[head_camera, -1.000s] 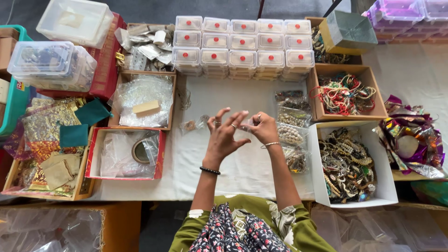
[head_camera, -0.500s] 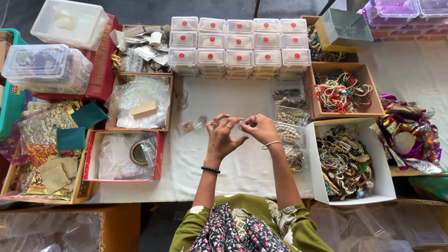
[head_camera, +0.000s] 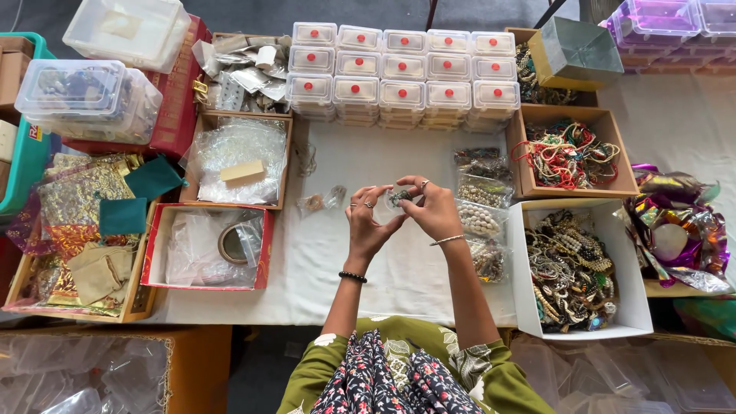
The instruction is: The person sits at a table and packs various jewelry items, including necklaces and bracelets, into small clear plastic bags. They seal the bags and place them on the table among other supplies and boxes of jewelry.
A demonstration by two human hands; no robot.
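Clear plastic pouch (head_camera: 398, 198) with dark jewellery piece, pinched between fingertips of left hand (head_camera: 369, 224) and right hand (head_camera: 434, 208), above white tablecloth (head_camera: 399, 268).

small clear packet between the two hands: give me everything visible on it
The small clear packet looks like thin, glossy transparent plastic, with a dark, greenish piece inside, too small to identify. It is held above the white table cover, pinched between the fingertips of the left hand and the right hand. Fingers cover its edges, so its full shape and whether it is sealed cannot be told. Nothing else touches it.
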